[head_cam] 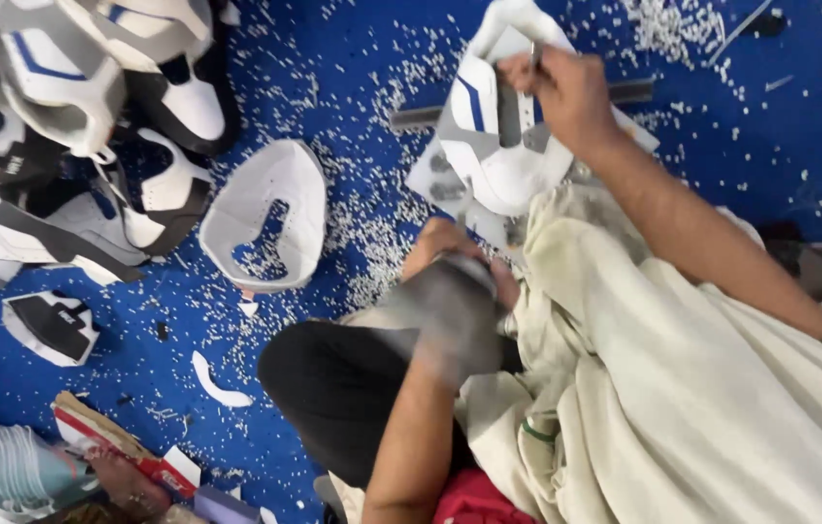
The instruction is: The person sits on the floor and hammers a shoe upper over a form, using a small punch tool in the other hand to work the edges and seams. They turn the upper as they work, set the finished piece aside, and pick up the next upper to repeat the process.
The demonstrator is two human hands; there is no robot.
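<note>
The right hand [566,92] pinches a thin metal tool [533,53] against the white shoe upper [498,146], whose long axis runs top-to-bottom on the blue floor [353,58]. The left hand [450,291], blurred, grips a grey object [455,311].

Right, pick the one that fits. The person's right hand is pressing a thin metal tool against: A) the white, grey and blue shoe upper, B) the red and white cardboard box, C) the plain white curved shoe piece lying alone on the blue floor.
A: the right hand holds a thin metal tool on the white, grey and blue shoe upper, while the plain white curved piece lies apart, untouched.
</note>
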